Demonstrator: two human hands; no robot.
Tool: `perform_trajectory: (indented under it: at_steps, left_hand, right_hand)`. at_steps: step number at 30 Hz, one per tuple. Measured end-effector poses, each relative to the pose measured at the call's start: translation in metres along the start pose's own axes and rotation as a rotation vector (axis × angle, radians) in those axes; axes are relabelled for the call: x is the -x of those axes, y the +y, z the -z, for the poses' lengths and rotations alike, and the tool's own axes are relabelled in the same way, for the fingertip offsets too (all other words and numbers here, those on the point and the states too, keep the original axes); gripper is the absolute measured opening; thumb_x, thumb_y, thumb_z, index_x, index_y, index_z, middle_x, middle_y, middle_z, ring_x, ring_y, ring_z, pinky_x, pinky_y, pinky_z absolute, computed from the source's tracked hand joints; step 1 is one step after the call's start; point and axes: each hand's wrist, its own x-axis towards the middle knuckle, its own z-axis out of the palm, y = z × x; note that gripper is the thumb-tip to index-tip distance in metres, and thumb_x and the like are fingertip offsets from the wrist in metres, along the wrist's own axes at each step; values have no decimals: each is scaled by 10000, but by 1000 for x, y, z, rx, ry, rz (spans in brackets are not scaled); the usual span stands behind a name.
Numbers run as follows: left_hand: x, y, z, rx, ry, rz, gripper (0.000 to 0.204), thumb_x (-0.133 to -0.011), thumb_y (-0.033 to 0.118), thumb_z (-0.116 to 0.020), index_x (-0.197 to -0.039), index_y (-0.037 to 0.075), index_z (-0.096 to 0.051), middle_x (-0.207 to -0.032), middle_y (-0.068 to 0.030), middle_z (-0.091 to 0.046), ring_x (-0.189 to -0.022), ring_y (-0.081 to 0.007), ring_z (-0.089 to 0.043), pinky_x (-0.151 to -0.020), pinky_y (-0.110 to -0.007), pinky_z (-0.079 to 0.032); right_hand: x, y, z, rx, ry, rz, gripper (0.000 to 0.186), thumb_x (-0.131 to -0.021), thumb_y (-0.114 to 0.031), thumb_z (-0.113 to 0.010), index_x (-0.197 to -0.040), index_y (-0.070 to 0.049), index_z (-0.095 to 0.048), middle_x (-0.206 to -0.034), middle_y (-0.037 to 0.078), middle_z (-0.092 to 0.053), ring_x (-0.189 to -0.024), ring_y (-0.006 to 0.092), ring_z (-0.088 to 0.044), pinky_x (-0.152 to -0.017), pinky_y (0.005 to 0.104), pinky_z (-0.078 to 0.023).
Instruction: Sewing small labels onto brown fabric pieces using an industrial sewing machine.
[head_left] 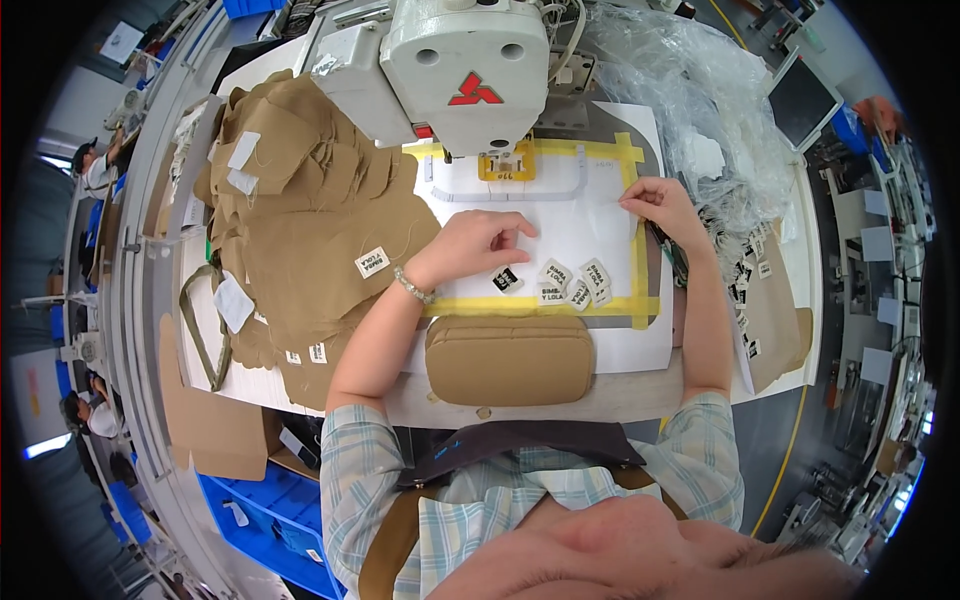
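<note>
My left hand (482,246) hovers over the white work sheet (560,225), fingers bent and thumb apart, with nothing seen in it. Just below its fingertips lies a dark-faced label (506,280). A small group of white fabric labels (577,284) with dark lettering rests to the right of that. My right hand (664,208) is at the sheet's right edge, thumb and fingertips pinched together; what they hold, if anything, is too small to make out. Dark-handled snips (670,250) lie beside its wrist. Yellow tape (640,285) borders the sheet.
A white sewing machine head (465,75) stands over the sheet, a yellow clamp (508,163) beneath it. Tan fabric pieces (310,225) pile at left. A tan padded piece (510,362) lies at the front edge. Clear plastic (690,110) and more labels (745,280) are at right.
</note>
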Motion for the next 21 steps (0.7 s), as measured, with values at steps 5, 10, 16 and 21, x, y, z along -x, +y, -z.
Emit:
perform_trajectory:
  at_steps: [5,10,16,21]
  left_hand:
    - [1,2,0,15,-27,55,277,-819,143,-751,-1081,95,-676,-655,22,-556,-589,-85,-508,-582,-242,-435]
    - [4,1,-2,19,-21,50,285,-812,136,-758,-1082,96,-676,-660,21,-559,-594,-82,-511,-582,-237,-439]
    - [3,2,0,24,-26,27,285,-811,127,-758,-1082,93,-676,-662,25,-550,-588,-75,-494,-568,-236,-431]
    - [3,2,0,37,-19,28,279,-811,121,-759,-1076,89,-677,-663,24,-546,-584,-74,-485,-568,-237,-431]
  right_hand:
    - [3,1,4,-69,-52,30,73,-833,-8,-710,-817,-1,-639,-751,-32,-622,-688,21,-557,-630,178,-441]
    - [0,-7,8,-23,-61,-74,96,-820,-17,-728,-809,3,-635,-720,-13,-613,-608,35,-538,-543,191,-424]
    - [-3,-16,3,-21,-18,-76,110,-824,-27,-728,-833,12,-626,-696,-5,-597,-549,42,-501,-491,203,-390]
    - [6,-27,8,81,27,31,152,-823,-15,-715,-914,9,-596,-670,-29,-551,-555,37,-461,-498,209,-360]
